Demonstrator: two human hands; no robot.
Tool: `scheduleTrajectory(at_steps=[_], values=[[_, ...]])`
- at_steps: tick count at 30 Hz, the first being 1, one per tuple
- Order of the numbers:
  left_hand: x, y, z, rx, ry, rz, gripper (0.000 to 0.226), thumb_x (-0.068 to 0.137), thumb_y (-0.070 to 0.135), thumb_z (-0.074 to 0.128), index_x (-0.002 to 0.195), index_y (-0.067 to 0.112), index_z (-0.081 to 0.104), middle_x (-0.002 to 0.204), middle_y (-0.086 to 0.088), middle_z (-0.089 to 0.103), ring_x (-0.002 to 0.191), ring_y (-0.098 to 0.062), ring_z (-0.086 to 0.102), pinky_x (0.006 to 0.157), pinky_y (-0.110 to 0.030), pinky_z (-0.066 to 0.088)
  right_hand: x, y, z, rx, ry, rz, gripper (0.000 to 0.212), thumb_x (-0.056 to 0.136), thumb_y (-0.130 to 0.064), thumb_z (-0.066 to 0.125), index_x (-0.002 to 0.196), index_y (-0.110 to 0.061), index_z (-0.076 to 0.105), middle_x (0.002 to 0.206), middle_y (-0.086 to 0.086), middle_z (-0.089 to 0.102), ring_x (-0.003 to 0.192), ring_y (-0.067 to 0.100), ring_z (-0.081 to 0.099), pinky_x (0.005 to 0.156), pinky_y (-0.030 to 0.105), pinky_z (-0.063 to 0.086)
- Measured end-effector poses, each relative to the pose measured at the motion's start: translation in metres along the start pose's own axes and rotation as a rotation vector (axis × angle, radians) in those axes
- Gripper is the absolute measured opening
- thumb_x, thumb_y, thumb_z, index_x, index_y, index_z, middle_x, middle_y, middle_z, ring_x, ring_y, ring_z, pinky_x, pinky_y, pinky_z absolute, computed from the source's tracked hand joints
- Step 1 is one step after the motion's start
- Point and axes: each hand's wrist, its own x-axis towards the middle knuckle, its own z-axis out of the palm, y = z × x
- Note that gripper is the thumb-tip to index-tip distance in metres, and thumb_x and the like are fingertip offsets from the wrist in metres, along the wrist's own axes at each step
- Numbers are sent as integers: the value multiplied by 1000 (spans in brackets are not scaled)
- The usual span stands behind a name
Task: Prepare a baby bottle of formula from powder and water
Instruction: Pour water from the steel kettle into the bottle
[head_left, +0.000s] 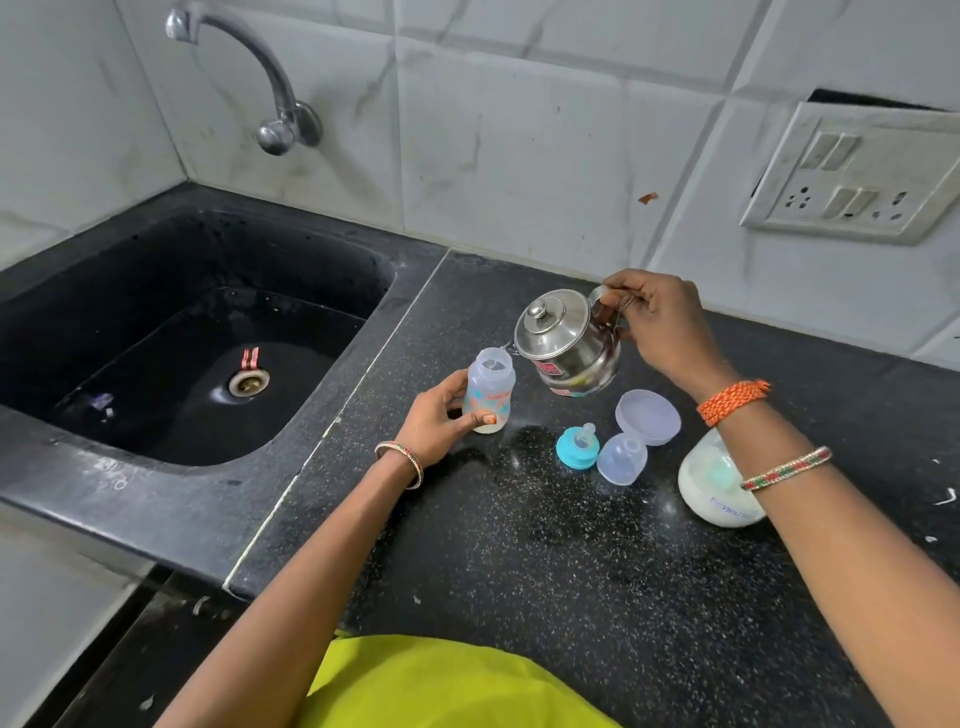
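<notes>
Here the left hand (439, 415) wraps around the baby bottle (488, 392), standing just right of the sink (78, 431), to steady it. The right hand (660, 322) grips the handle of the steel kettle (569, 345), tilted with its spout at the bottle's open mouth so that water goes in. The teal nipple (577, 447) waits right of the bottle.

Right hand (655, 322) tilts kettle (566, 343) over left-held bottle (488, 387).

Even soft light, sharp, wide-angle edge bending
</notes>
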Motion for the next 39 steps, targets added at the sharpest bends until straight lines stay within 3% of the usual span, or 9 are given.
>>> scheduleTrajectory(at_steps=[14,18,24,30,39], values=[[2,-1,0,-23,2,1,58,76,12,75,128,17,51,121,3,61,113,-12,59,104,-34,44,1,1,-4,-3,12,11,17,92,-12,58,104,-7,70,92,3,68,93,23,67,83,48,57],[0,0,0,25,8,2,63,71,16,80,128,16,52,125,0,61,114,-8,57,104,-25,42,2,1,-4,18,10,11,17,92,-13,59,103,-7,70,91,2,68,93,25,67,83,49,56],[1,-4,1,182,21,23,82,59,35,85,130,22,46,129,2,56,119,-13,53,103,-39,43,0,3,-3,47,5,37,17,92,-14,59,104,-9,69,93,2,68,95,25,67,83,49,56],[0,0,1,169,3,37,85,63,22,85,135,18,40,133,1,53,122,-12,51,107,-30,39,-3,5,-2,50,9,48,18,93,-15,58,105,-9,69,94,2,68,96,24,66,84,48,57],[0,0,-1,181,-4,24,88,64,19,85,137,16,35,129,-2,55,119,-13,52,107,-32,40,-7,4,0,51,19,63,18,93,-16,58,104,-8,69,94,3,67,96,25,66,84,49,56]])
